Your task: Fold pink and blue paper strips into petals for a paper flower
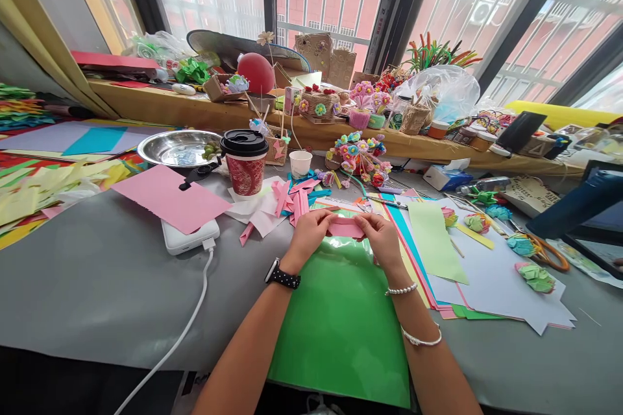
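Grey desk (243,311): cluttered across its far half. Glossy green board (341,331): under both hands, likely slick. Paper stack (501,279): to the right, limiting space there. Pink sheet (168,198): left, overlapping a white cabled device (192,238). Lidded cup (246,172): upright, beyond the left hand (311,232); judged a knock hazard. The left hand and right hand (382,237) each pinch one end of a pink paper piece (346,227), located over the board's far end. It appears folded; layers too small to confirm. Judged light, pliable, easily creased or torn; grip lightly at the ends. Pink strips (300,204): loose, crowding the left fingertips.
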### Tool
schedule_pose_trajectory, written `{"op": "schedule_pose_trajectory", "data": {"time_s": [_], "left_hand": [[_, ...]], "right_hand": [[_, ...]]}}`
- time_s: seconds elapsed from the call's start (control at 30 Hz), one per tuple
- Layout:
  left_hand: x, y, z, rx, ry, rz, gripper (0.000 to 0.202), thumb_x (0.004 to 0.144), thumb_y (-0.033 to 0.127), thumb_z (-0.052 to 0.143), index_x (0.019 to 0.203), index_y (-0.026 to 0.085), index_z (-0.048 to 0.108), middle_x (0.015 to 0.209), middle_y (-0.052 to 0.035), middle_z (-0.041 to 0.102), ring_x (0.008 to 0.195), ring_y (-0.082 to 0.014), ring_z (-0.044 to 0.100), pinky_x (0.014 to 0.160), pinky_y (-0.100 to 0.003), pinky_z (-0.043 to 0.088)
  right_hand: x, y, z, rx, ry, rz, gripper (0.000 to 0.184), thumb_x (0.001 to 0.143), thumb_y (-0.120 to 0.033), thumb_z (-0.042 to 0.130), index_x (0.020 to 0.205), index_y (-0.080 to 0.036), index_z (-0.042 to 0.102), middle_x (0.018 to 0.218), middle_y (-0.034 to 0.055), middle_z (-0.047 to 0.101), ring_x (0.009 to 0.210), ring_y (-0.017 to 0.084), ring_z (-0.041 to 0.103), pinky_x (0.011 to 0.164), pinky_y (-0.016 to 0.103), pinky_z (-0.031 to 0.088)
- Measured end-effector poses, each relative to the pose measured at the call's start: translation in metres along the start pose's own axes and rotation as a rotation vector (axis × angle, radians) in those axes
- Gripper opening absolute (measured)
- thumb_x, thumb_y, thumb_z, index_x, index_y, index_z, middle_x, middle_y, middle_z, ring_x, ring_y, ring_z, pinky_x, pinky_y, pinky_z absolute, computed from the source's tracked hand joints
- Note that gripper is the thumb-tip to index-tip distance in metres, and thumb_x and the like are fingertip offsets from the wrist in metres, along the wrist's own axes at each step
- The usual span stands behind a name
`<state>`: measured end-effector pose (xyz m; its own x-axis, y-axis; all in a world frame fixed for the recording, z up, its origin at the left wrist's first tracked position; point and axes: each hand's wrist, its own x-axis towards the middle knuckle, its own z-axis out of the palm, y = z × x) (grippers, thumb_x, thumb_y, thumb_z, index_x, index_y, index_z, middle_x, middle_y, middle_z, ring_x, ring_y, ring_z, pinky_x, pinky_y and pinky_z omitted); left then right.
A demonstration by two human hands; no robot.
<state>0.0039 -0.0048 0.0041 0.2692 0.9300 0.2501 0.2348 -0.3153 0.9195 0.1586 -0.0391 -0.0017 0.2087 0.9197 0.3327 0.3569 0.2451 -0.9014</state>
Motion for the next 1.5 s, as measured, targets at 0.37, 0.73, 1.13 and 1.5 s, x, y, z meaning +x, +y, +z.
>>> {"op": "schedule_pose_trajectory", "data": {"time_s": [0.37,0.73,1.13,1.5], "left_hand": [[-0.0013,-0.0003,0.0000,0.051,0.033,0.045,0.026,0.076,0.035,0.045,0.071,0.016,0.062,0.078,-0.0033,0.066,0.055,-0.0105,0.054,0.055,-0.021,0.043],[-0.0024,-0.0001,-0.0024,0.028,0.073,0.085,0.027,0.076,0.039,0.047,0.078,0.018,0.064,0.085,-0.0033,0.067,0.065,-0.0130,0.056,0.060,-0.021,0.044],[-0.0030,0.0064,-0.0038,0.163,0.081,0.143,0.026,0.080,0.032,0.042,0.081,0.020,0.065,0.079,-0.0019,0.067,0.069,-0.0131,0.057,0.061,-0.020,0.042],[-0.0047,0.0057,0.0002,0.083,-0.027,0.181,0.020,0.074,0.031,0.050,0.078,0.018,0.064,0.080,-0.0035,0.066,0.074,-0.0156,0.059,0.067,-0.024,0.044]], "right_hand": [[-0.0005,-0.0028,-0.0004,-0.011,-0.012,-0.003,0.027,0.075,-0.041,0.051,0.073,-0.015,0.061,0.057,0.0007,0.057,0.046,0.012,0.051,0.044,0.022,0.040],[-0.0002,-0.0077,-0.0019,-0.011,-0.001,0.020,0.033,0.072,-0.047,0.052,0.071,-0.016,0.061,0.055,0.0009,0.056,0.045,0.014,0.052,0.043,0.024,0.041],[-0.0003,-0.0061,-0.0015,-0.014,0.030,0.007,0.034,0.072,-0.049,0.051,0.071,-0.016,0.060,0.054,0.0008,0.055,0.045,0.013,0.050,0.041,0.024,0.040],[-0.0005,-0.0019,-0.0009,-0.102,-0.001,-0.073,0.029,0.075,-0.043,0.049,0.072,-0.017,0.061,0.059,0.0016,0.058,0.049,0.014,0.050,0.046,0.024,0.039]]}}
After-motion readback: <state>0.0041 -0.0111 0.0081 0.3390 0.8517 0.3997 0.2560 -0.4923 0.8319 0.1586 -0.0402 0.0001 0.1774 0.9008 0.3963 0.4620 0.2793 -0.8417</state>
